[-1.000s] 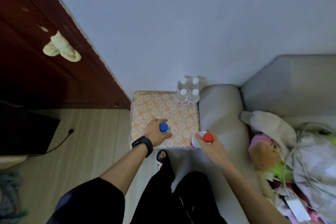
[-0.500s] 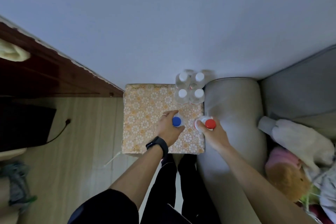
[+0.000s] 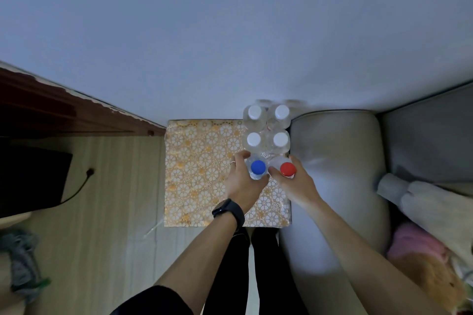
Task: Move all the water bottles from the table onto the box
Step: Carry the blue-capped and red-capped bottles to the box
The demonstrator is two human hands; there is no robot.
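Two water bottles are being set down on the floral-covered box, side by side, just in front of four white-capped bottles that are standing in a tight square at the box's far right corner. The blue-capped bottle is being gripped by the left hand, its fingers wrapped around the body; the red-capped bottle is being clasped in the same way by the right hand.

For a clean placement, both bottles should be kept upright and lowered until their bases are seated flat, and only then should the fingers be loosened. The red-capped bottle is being held close to the box's right edge, beside the grey sofa arm, so little margin is being left there. Plenty of open room is being left on the left and near parts of the box.
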